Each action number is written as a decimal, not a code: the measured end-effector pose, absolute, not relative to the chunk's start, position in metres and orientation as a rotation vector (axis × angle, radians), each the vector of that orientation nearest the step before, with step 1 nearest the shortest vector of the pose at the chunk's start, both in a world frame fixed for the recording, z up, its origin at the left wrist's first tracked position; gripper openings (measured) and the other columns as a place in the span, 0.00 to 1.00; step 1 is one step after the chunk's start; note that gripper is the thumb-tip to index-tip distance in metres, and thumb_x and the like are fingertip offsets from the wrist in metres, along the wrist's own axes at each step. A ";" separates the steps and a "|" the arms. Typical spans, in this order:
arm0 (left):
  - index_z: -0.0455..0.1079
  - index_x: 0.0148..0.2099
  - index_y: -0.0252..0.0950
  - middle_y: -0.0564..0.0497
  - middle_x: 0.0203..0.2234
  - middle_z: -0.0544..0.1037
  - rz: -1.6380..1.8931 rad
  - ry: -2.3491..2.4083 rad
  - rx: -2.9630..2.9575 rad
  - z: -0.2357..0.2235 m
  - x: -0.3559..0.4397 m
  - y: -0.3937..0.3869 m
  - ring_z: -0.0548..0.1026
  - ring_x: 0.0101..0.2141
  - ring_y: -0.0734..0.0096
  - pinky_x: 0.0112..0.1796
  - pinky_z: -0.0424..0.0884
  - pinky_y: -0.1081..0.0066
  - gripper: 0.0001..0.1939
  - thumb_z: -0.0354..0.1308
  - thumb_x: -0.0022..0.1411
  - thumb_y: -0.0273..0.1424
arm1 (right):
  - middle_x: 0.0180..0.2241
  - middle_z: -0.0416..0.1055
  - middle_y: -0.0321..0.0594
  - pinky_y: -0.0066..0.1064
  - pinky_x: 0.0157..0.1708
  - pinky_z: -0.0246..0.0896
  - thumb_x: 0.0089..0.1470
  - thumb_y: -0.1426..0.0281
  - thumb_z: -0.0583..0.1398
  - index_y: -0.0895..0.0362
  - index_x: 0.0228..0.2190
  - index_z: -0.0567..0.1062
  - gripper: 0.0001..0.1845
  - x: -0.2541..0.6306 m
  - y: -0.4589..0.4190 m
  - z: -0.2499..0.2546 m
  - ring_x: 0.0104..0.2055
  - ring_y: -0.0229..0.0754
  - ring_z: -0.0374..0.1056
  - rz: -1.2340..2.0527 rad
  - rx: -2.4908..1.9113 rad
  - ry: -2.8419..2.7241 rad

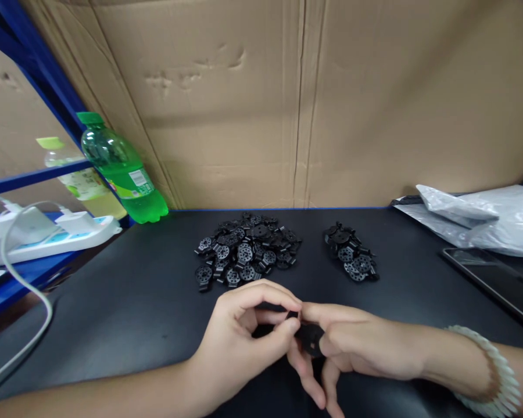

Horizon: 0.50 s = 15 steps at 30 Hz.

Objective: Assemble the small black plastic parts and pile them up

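Note:
My left hand (pixel 244 334) and my right hand (pixel 353 351) meet over the near edge of a black table (pixel 135 302). Both pinch one small black plastic disc part (pixel 309 338) between them, the left with thumb and fingertips, the right with thumb and forefinger. The right hand's lower fingers hang loose below the part. A large pile of the same black perforated disc parts (pixel 246 249) lies beyond the hands at centre. A smaller pile (pixel 352 258) lies to its right. A pale beaded bracelet (pixel 492 371) circles my right wrist.
A green bottle (pixel 122 171) and a clear bottle (pixel 82 180) stand at the back left by a blue shelf frame. A white power strip (pixel 61 235) with a cable lies left. Grey plastic bags (pixel 483 217) and a dark tablet (pixel 497 281) sit right. Cardboard walls the back.

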<state>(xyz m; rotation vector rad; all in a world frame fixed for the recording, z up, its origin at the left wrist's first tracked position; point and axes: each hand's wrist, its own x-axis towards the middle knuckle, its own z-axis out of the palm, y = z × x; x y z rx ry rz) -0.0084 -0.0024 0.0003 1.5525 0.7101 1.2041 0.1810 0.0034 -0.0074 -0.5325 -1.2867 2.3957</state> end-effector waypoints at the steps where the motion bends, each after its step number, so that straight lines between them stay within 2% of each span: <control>1: 0.79 0.36 0.36 0.51 0.31 0.80 1.226 0.712 1.535 0.000 -0.008 -0.003 0.80 0.31 0.73 0.33 0.81 0.77 0.13 0.61 0.54 0.14 | 0.31 0.67 0.34 0.29 0.27 0.68 0.44 0.77 0.54 0.58 0.36 0.67 0.14 0.181 0.003 -0.007 0.26 0.33 0.69 2.383 -0.543 -1.266; 5: 0.77 0.39 0.38 0.53 0.33 0.80 1.262 0.711 1.487 0.000 -0.009 -0.006 0.81 0.35 0.73 0.38 0.80 0.77 0.14 0.59 0.57 0.14 | 0.29 0.61 0.29 0.29 0.29 0.70 0.41 0.80 0.55 0.57 0.36 0.66 0.17 0.181 0.004 -0.011 0.25 0.28 0.59 2.326 -0.621 -1.148; 7: 0.77 0.41 0.39 0.53 0.35 0.80 1.235 0.706 1.491 0.001 -0.011 -0.005 0.80 0.35 0.74 0.39 0.80 0.77 0.15 0.58 0.59 0.15 | 0.29 0.58 0.28 0.28 0.29 0.69 0.41 0.81 0.55 0.56 0.36 0.65 0.17 0.182 0.003 -0.013 0.25 0.28 0.55 2.327 -0.621 -1.162; 9: 0.77 0.42 0.40 0.53 0.35 0.80 1.207 0.702 1.505 0.001 -0.013 -0.004 0.80 0.33 0.76 0.37 0.79 0.79 0.14 0.59 0.61 0.16 | 0.28 0.56 0.27 0.28 0.29 0.67 0.43 0.80 0.56 0.56 0.37 0.64 0.16 0.183 0.001 -0.011 0.24 0.29 0.55 2.336 -0.622 -1.227; 11: 0.77 0.41 0.39 0.53 0.34 0.80 1.200 0.720 1.524 0.002 -0.015 -0.003 0.80 0.34 0.75 0.37 0.78 0.81 0.11 0.60 0.61 0.18 | 0.28 0.54 0.28 0.31 0.31 0.66 0.50 0.77 0.56 0.56 0.37 0.63 0.11 0.187 -0.002 -0.004 0.25 0.30 0.58 2.270 -0.692 -1.357; 13: 0.76 0.39 0.38 0.52 0.32 0.79 1.188 0.731 1.530 0.003 -0.016 -0.003 0.79 0.34 0.72 0.35 0.78 0.79 0.08 0.62 0.61 0.20 | 0.31 0.57 0.31 0.35 0.35 0.65 0.62 0.69 0.51 0.56 0.38 0.64 0.04 0.190 -0.007 0.008 0.27 0.33 0.62 2.056 -0.805 -1.645; 15: 0.75 0.39 0.39 0.52 0.32 0.78 1.185 0.697 1.567 0.004 -0.017 -0.006 0.79 0.32 0.71 0.33 0.79 0.76 0.07 0.61 0.63 0.21 | 0.33 0.61 0.35 0.36 0.39 0.64 0.68 0.62 0.44 0.56 0.38 0.65 0.14 0.194 -0.011 0.020 0.30 0.36 0.64 1.771 -0.902 -1.986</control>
